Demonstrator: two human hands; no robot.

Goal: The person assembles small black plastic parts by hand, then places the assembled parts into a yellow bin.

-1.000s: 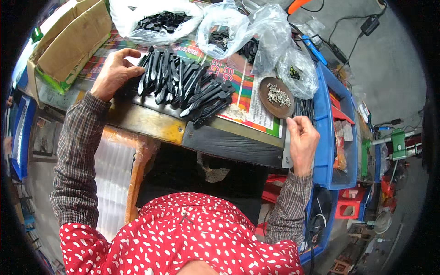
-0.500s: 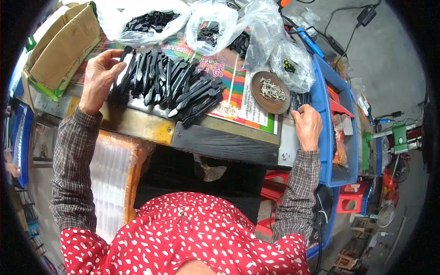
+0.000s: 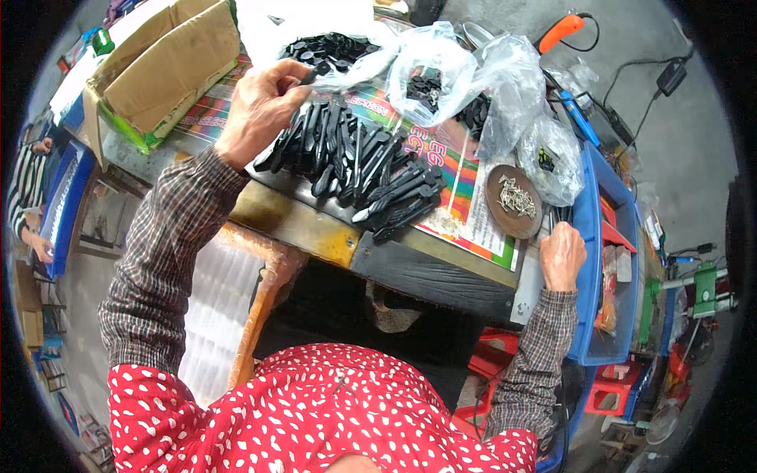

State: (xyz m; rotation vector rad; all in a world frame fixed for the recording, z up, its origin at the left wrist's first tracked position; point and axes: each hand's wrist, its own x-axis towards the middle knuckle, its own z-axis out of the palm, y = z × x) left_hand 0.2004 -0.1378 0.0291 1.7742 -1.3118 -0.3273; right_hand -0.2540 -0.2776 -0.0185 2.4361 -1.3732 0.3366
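My left hand (image 3: 262, 112) is raised over the left end of a pile of black plastic handle-like pieces (image 3: 347, 154). Thumb and fingers pinch a black plastic piece (image 3: 316, 72), whose end sticks out to the right; the rest is hidden by the hand. At the table's right end, my right hand (image 3: 562, 256) is closed, fingers curled down beside some slim dark pieces (image 3: 561, 214). What those fingers hold, if anything, is hidden. A round brown dish (image 3: 505, 223) of small silvery screws (image 3: 516, 197) lies just left of it.
Clear plastic bags of black parts (image 3: 335, 52) line the back of the table. An open cardboard box (image 3: 162, 71) stands back left. A blue crate (image 3: 585, 272) borders the right side. Beyond it are cables and an orange-handled tool (image 3: 561, 33). Another person's striped sleeve (image 3: 30, 185) shows far left.
The whole view has shifted, so the table sits further right and lower. My left hand has lifted away from the pile's edge with the black piece. My right hand's fingers have curled further down.
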